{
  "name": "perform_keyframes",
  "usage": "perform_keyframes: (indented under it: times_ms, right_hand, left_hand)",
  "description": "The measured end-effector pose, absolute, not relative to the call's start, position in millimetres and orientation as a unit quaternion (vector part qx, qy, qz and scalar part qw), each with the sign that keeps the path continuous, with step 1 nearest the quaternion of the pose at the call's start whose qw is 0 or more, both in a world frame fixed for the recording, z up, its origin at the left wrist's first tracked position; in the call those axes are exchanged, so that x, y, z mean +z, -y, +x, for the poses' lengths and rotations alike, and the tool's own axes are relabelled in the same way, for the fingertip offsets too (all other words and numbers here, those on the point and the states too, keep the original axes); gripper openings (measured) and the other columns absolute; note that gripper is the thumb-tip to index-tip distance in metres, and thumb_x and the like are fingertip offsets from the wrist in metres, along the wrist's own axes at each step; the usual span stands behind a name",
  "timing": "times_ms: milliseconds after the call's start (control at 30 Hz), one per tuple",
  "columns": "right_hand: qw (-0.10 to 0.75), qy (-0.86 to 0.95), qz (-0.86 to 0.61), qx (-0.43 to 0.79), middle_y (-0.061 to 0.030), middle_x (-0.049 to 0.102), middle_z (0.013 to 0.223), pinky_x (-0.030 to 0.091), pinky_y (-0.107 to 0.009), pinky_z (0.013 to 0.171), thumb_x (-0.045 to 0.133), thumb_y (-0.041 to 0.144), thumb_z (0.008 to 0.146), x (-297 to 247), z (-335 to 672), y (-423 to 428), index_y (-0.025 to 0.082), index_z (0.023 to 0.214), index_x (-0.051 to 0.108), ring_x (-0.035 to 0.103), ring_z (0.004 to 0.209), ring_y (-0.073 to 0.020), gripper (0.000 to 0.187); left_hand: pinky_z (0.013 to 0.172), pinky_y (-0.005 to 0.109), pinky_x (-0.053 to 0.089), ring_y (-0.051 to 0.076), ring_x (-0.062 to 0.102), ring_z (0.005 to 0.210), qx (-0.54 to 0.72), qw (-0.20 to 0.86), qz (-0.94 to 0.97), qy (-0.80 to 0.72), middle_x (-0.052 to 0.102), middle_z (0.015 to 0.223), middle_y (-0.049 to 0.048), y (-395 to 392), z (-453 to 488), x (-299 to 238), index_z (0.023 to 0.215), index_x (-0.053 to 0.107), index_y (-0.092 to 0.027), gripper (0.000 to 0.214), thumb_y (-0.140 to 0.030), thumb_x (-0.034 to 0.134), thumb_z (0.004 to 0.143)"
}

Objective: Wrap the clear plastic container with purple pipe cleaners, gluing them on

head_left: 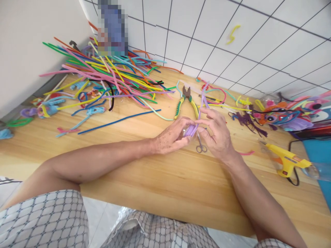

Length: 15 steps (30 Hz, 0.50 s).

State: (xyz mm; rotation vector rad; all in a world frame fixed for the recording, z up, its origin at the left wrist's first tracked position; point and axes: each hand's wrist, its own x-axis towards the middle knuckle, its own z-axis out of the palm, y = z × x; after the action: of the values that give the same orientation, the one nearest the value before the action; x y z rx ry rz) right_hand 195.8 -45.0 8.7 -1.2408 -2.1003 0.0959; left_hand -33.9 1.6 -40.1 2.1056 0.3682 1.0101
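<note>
My left hand point(174, 135) is closed on a bundle of purple pipe cleaners point(190, 130), pinching it between thumb and fingers over the middle of the table. My right hand point(216, 132) meets the same bundle from the other side, thumb and fingertips closed around a purple strand. Loose purple ends point(204, 96) rise above the fingers. Just beyond the hands lie pliers with green and yellow handles point(186, 98), their handles spread. Small scissors point(201, 147) rest under the hands, only the finger loops and part of the shanks showing.
A heap of many-coloured pipe cleaners point(116, 74) covers the back left. Finished-looking coloured pieces lie at far left. A blue pipe cleaner point(119, 121) lies alone. At right are a yellow glue gun point(288, 160) with a black cord and colourful pipe-cleaner figures point(281, 113). A tiled wall point(219, 38) bounds the back.
</note>
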Motion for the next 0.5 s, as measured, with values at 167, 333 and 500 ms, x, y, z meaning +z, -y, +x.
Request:
perform_keyframes:
  times_ms: [167,333,500]
  right_hand:
    - [0.367,0.795,-0.477,0.076,-0.0075,0.080,0.124,0.052,-0.060,0.117,0.068,0.033,0.104,7.7,197.1,42.1,0.032,0.113,0.076,0.072,0.128,-0.0327,0.012]
    - [0.372,0.788,-0.481,0.097,-0.0090,0.080,0.128,0.056,-0.056,0.113,0.067,0.035,0.106,6.5,195.0,42.2,0.030,0.113,0.074,0.073,0.127,-0.0309,0.011]
    - [0.375,0.778,-0.489,0.126,-0.0078,0.081,0.127,0.054,-0.057,0.116,0.065,0.040,0.107,5.8,193.3,42.5,0.031,0.113,0.073,0.073,0.130,-0.0307,0.014]
  left_hand:
    - [0.111,0.049,0.056,0.030,0.062,0.131,0.387,0.387,0.822,-0.156,0.063,0.140,0.0164,-0.7,-33.7,-39.1,0.142,0.049,-0.022,0.042,-0.032,0.057,0.102]
    - [0.111,0.050,0.057,0.030,0.062,0.132,0.388,0.387,0.823,-0.153,0.063,0.139,0.0164,-0.9,-33.9,-38.9,0.142,0.048,-0.022,0.042,-0.031,0.057,0.102]
    - [0.112,0.049,0.056,0.030,0.062,0.134,0.400,0.385,0.819,-0.145,0.063,0.141,0.0165,-1.0,-33.3,-38.8,0.142,0.049,-0.021,0.042,-0.030,0.058,0.102]
